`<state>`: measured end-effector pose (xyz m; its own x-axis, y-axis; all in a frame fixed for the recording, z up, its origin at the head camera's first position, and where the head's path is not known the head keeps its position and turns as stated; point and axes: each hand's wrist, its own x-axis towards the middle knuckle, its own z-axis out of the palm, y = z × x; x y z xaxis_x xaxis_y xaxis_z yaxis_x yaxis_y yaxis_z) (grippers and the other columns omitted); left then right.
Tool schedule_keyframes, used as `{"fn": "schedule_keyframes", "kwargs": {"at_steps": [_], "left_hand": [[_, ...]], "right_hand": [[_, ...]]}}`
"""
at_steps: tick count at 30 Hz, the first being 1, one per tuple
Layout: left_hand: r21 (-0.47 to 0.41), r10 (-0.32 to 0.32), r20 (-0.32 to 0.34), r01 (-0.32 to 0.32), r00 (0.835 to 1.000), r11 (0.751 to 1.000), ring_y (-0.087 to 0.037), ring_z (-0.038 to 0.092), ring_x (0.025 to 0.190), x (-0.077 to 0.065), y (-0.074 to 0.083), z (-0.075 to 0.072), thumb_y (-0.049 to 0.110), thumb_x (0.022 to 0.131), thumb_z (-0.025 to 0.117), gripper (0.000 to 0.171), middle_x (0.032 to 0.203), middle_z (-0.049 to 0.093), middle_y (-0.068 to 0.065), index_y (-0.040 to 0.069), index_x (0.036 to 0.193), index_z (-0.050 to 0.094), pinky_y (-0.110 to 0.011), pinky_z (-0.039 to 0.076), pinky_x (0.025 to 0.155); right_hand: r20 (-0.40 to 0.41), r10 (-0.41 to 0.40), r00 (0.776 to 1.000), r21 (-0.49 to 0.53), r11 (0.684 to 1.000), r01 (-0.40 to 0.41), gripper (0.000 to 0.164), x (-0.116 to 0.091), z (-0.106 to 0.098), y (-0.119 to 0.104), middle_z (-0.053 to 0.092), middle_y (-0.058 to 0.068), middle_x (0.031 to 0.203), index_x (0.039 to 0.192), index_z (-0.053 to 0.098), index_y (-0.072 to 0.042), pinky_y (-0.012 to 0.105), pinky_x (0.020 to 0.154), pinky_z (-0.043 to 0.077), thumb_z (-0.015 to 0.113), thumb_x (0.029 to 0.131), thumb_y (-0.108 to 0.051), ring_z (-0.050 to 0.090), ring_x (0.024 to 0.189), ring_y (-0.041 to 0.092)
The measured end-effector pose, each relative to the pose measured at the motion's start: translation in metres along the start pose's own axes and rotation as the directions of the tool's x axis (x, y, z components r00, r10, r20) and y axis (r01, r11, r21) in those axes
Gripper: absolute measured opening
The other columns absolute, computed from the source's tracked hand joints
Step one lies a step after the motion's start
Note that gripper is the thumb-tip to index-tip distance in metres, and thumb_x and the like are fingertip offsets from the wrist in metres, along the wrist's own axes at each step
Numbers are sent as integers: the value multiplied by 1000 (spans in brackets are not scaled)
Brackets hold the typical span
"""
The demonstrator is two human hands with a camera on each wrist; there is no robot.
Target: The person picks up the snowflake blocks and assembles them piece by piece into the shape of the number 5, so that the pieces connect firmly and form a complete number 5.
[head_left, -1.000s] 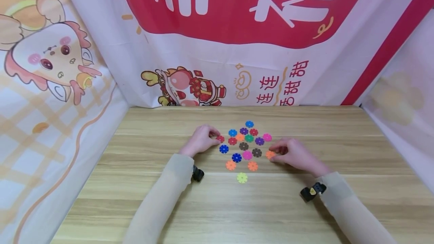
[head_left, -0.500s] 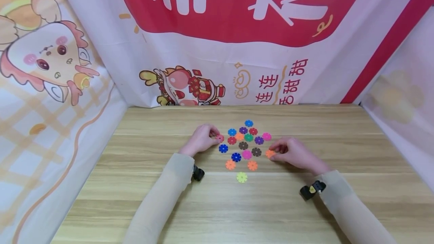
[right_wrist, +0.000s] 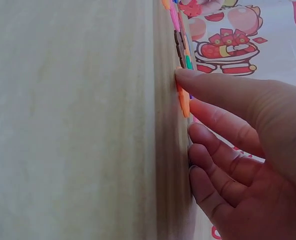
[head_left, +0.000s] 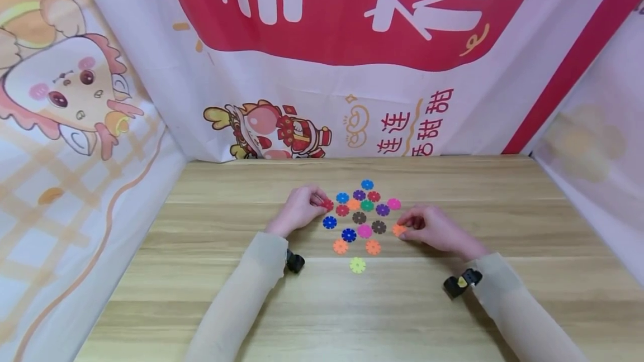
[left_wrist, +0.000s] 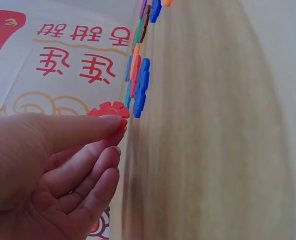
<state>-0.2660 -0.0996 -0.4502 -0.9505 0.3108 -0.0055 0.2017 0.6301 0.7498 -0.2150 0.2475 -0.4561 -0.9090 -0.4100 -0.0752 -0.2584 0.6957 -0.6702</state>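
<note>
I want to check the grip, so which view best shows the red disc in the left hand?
The left wrist view: the red disc appears largest there, its notched edge plain, though the left hand covers part. The head view shows it small and partly hidden by that hand; the right wrist view shows it only small, at the top edge.

Discs lie clustered on a table between a person's left hand, at the group's left edge, and right hand, at its right; a cloth hangs behind.
</note>
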Motion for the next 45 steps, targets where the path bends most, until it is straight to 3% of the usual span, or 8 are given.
{"fn": "schedule_keyframes", "kwargs": {"at_steps": [9,15,20,26,36,45], "left_hand": [[-31,45,-62,-47,997,998,-12,67,82,-9,3,-2,8,90,80,9,90,72,4,14,96,77,-32,56,80],[-103,56,-81,-64,995,993,-10,68,80,-18,5,1,11,89,81,10,88,73,7,16,96,77,-30,57,77],[-138,91,-106,-106,990,985,-11,69,76,-23,10,5,13,88,82,9,87,73,7,14,96,78,-29,58,71],[-161,118,-106,-134,987,978,-9,69,80,-29,21,8,17,89,82,9,89,73,9,18,96,78,-28,58,73],[-213,129,-80,-144,988,967,-10,69,81,-41,31,11,9,89,81,11,91,73,7,16,94,76,-27,58,73],[-222,178,-82,-192,981,956,-10,69,81,-48,33,12,7,88,81,12,91,72,8,17,92,75,-27,58,74]], "right_hand": [[11,31,999,-17,999,-30,22,1,-1,-3,64,-2,93,107,75,-18,33,70,48,83,88,-24,54,82,21],[9,30,1000,-17,999,-29,21,1,0,-4,63,-1,93,107,75,-17,33,70,48,83,88,-21,53,82,21],[4,51,999,-3,999,-51,23,2,1,-4,61,0,91,107,73,-17,34,69,47,84,87,-21,53,82,22],[1,48,999,22,999,-48,25,3,2,-6,62,1,90,106,67,-16,34,70,49,84,87,-17,55,81,22],[-1,79,997,164,983,-78,16,1,0,-14,69,1,96,109,71,-13,37,78,55,75,94,-13,63,89,22],[-18,91,996,267,960,-83,28,4,1,-25,74,3,98,116,73,-8,37,78,59,77,93,-22,70,88,22]]}}
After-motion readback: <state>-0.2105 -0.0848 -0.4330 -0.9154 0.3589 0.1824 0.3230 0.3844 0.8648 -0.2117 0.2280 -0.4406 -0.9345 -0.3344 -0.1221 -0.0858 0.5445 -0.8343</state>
